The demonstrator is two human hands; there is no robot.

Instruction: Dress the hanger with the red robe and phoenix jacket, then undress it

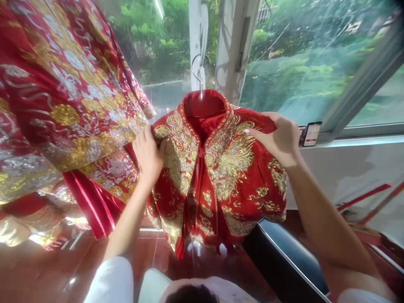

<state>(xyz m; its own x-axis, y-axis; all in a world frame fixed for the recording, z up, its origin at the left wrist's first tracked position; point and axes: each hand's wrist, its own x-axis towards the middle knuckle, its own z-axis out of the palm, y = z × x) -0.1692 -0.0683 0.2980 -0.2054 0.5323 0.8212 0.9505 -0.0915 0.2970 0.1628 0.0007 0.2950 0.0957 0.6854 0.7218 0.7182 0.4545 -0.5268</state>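
Note:
A short red jacket (232, 176) with gold embroidery and a stand-up collar hangs in front of me on a wire hanger (196, 67). Its front edges part below the neck. My left hand (150, 149) is closed on the jacket's left-side shoulder, thumb in front and fingers bent over the cloth. On the opposite shoulder, my right hand (280, 136) pinches the fabric, its thumb stretched across the embroidery and its fingers behind. The hanger's arms are hidden inside the jacket.
A long red garment with gold and silver embroidery (75, 84) hangs close at the left. Behind stand the window frame (232, 46) and a phone (312, 134) on the sill. A black, box-like object (277, 261) is at lower right, above red floor tiles (142, 248).

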